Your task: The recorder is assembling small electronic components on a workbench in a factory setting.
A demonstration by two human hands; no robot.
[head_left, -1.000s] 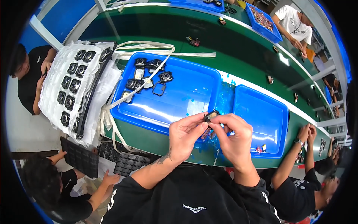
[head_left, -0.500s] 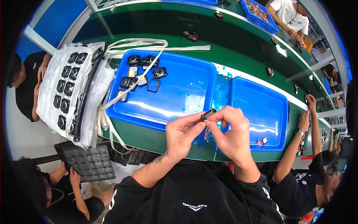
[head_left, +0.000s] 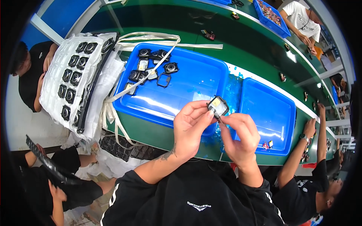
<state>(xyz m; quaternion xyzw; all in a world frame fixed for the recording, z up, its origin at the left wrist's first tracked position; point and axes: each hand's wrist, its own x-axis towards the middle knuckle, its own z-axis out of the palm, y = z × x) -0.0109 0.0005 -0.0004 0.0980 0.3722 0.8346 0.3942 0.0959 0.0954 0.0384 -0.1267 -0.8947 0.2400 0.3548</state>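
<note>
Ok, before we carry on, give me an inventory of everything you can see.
Square case: one, black with pale inside, between the hands
Trays: two, blue, side by side on the green table
Case parts: roughly ten, black, some pale, left tray's far-left area
Small pieces: a few, red and yellow, right tray
Scraps: many, blue, between trays
Padded sheets: stacked, white, left, bearing about eleven black cases
Straps: several, white, around left tray
Far bin: one, blue, top right, multicoloured parts inside
Other people: at least four, black or white shirts, both sides
Left hand: one, bare, holding the case
Right hand: one, bare, fingers at its lower edge
</note>
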